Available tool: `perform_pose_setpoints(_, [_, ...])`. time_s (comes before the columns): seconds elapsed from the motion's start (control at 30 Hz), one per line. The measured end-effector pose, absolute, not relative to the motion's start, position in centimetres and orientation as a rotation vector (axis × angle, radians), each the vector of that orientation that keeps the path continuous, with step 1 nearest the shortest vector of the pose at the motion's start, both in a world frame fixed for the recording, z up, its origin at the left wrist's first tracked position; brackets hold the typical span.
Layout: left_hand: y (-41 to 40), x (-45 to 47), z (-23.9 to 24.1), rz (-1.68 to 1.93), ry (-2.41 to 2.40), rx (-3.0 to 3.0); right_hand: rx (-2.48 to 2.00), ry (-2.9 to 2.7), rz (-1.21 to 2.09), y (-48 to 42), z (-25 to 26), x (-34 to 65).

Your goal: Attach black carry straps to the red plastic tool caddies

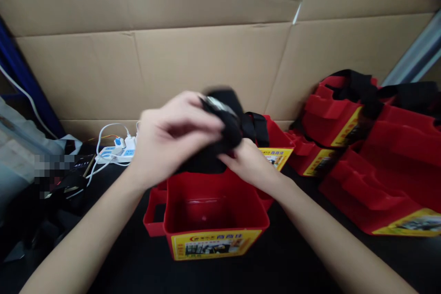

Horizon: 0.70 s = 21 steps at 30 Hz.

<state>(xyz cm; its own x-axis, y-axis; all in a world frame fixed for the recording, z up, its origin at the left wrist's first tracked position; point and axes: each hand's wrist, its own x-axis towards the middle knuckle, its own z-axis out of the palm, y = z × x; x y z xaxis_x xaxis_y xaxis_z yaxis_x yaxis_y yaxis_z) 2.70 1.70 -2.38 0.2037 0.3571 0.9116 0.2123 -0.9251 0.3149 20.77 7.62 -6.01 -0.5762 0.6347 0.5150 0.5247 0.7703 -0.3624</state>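
Observation:
A red plastic box [217, 211] with a yellow printed label [217, 244] on its front stands on the black surface before me. Above its back rim, my left hand [179, 133] grips a bundled black strap [223, 121], thumb and fingers closed around it. A light, shiny strip shows on the bundle, blurred by motion. Lower on the right of the same strap, my right hand [251, 161] has its fingers closed on it, partly hidden behind the black webbing. The inside of the box is visible below both hands.
Another red box [275, 135] with black straps stands just behind. Several more red boxes [330, 115] are stacked at the right. A white power strip [117, 152] with plugs and cables lies at the left. Cardboard [206, 64] walls the back.

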Motion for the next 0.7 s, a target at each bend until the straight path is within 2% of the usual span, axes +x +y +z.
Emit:
perform_pose_setpoints(0.13, [0.1,3.8,-3.3,0.724,0.649,2.861,-0.893,-2.302,0.378,8.5,-4.6,22.9])
perform_pose_setpoints(0.23, [0.6,3.9,-4.1,0.233,0.747,2.862,-0.903,-2.220,0.495,8.6,-3.6,24.4])
perform_pose_setpoints(0.3, [0.6,3.7,-3.7,0.140,0.699,2.826,-0.869,-2.232,0.518,8.2,-3.3,24.7])
perform_pose_setpoints(0.4, [-0.1,2.3,-1.7,0.290,0.738,2.781,-0.840,-2.359,0.444,7.3,-3.4,24.3])
perform_pose_setpoints(0.5, [-0.1,-0.6,-0.3,0.502,1.245,2.744,-0.893,-2.432,0.261,6.7,-3.7,23.5])
perform_pose_setpoints(0.6, [1.6,-3.6,-0.9,0.244,1.629,2.506,-0.899,-2.447,0.106,6.7,-4.3,23.0])
perform_pose_setpoints(0.7, [4.0,-4.9,-2.7,-0.093,1.624,2.091,-0.893,-2.403,0.027,7.2,-4.8,22.8])
